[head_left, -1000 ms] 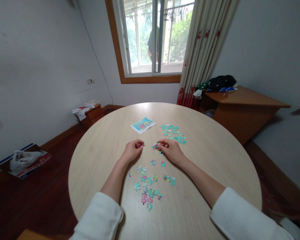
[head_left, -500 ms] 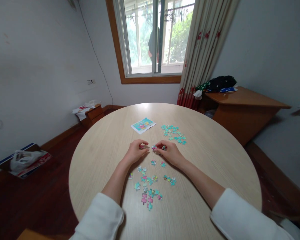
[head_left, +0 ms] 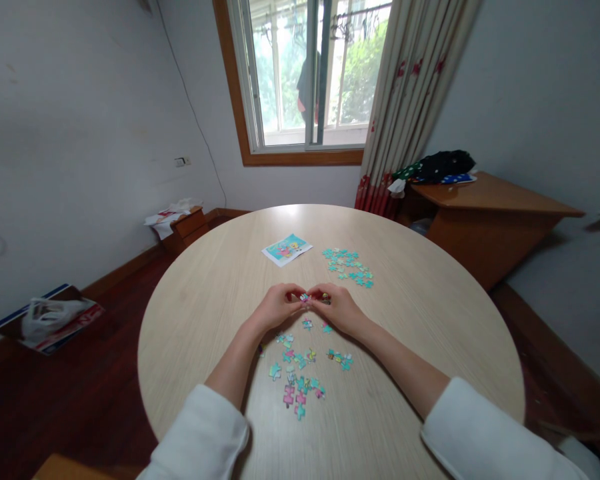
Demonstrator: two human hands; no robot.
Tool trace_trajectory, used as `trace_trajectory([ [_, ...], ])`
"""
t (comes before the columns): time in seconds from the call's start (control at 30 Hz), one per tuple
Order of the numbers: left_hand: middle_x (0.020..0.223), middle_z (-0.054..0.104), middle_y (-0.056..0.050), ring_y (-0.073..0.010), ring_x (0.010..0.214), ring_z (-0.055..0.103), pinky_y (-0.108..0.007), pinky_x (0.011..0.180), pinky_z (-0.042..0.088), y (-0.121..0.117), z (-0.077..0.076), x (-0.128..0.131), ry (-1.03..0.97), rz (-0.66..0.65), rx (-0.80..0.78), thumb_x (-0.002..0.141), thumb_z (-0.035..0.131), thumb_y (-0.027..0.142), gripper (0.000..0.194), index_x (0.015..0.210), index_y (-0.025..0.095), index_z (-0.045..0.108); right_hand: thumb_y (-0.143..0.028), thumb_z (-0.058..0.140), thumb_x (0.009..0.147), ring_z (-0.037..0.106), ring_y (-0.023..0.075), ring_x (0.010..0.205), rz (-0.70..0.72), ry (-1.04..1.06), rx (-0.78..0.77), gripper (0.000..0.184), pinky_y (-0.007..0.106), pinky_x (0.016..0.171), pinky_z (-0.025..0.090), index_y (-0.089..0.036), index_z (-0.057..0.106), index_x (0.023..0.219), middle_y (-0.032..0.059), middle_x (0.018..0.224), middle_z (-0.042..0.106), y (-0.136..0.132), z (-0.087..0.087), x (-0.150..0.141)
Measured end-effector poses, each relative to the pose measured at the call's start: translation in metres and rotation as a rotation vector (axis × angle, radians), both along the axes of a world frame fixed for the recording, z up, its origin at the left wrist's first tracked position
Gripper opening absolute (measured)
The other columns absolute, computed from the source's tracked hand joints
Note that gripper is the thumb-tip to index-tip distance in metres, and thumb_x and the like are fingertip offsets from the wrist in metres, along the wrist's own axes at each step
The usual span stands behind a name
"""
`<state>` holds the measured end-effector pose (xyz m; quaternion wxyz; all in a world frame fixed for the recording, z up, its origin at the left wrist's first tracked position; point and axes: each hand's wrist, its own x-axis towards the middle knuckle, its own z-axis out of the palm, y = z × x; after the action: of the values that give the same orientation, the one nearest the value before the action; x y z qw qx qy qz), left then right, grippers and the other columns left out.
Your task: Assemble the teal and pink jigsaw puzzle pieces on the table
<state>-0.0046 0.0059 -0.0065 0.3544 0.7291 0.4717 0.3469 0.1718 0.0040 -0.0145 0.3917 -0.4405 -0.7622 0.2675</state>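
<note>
Pinches small puzzle pieces (head_left: 305, 298) just below frame centre with left hand (head_left: 279, 305) and right hand (head_left: 339, 307), both curled nearly closed, fingertips meeting; faces a picture card (head_left: 287, 250) at centre; has loose pieces (head_left: 289, 396) at lower centre, teal cluster (head_left: 356, 275) right of centre, on round table (head_left: 420, 327).

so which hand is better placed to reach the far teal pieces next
Likely the right hand: it is nearer the teal pieces, which lie beyond it; the left hand is farther off.
</note>
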Motion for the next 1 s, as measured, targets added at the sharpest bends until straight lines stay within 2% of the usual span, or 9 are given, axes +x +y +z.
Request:
trace_trajectory([
  [0.13, 0.068, 0.066, -0.004, -0.0113, 0.061, 0.053, -0.024, 0.060, 0.040, 0.003, -0.003, -0.003, 0.018, 0.056, 0.009, 0.073, 0.063, 0.023, 0.014, 0.075, 0.011, 0.070, -0.020, 0.065, 0.078, 0.063, 0.0153, 0.072, -0.006, -0.046, -0.006, 0.007, 0.028, 0.068, 0.048, -0.017, 0.069, 0.083, 0.0040, 0.078, 0.071, -0.002, 0.003, 0.000],
  [0.37, 0.067, 0.066, -0.003, -0.0122, 0.062, 0.055, -0.024, 0.062, 0.042, 0.005, -0.004, -0.007, 0.046, 0.136, 0.035, 0.070, 0.060, 0.018, 0.010, 0.072, 0.013, 0.068, -0.018, 0.067, 0.075, 0.060, 0.0155, 0.074, 0.036, -0.118, 0.015, 0.004, 0.028, 0.070, 0.045, -0.017, 0.069, 0.079, 0.0036, 0.077, 0.068, -0.004, 0.008, 0.001],
  [0.53, 0.069, 0.068, -0.003, -0.0127, 0.063, 0.057, -0.025, 0.064, 0.044, 0.009, -0.006, -0.010, 0.074, 0.196, 0.043, 0.070, 0.059, 0.014, 0.013, 0.076, 0.014, 0.070, -0.025, 0.081, 0.064, 0.057, 0.0196, 0.088, 0.210, -0.290, 0.064, 0.019, 0.037, 0.085, 0.039, -0.019, 0.069, 0.078, 0.0033, 0.084, 0.065, -0.012, 0.018, 0.003],
  [0.77, 0.073, 0.070, -0.003, -0.0134, 0.068, 0.059, -0.026, 0.073, 0.045, 0.010, -0.007, -0.011, 0.194, 0.220, 0.067, 0.073, 0.057, 0.008, 0.018, 0.079, 0.016, 0.072, -0.022, 0.078, 0.068, 0.055, 0.0186, 0.088, 0.224, -0.349, -0.023, 0.012, 0.036, 0.087, 0.035, -0.018, 0.069, 0.074, 0.0023, 0.084, 0.061, -0.013, 0.019, 0.002],
  [1.0, 0.081, 0.070, -0.005, -0.0148, 0.074, 0.060, -0.028, 0.077, 0.045, 0.009, -0.006, -0.009, 0.305, 0.228, 0.103, 0.074, 0.053, 0.007, 0.023, 0.082, 0.016, 0.072, -0.020, 0.076, 0.070, 0.054, 0.0169, 0.084, 0.252, -0.349, -0.008, 0.010, 0.034, 0.085, 0.035, -0.018, 0.068, 0.077, 0.0007, 0.080, 0.059, -0.012, 0.016, 0.002],
])
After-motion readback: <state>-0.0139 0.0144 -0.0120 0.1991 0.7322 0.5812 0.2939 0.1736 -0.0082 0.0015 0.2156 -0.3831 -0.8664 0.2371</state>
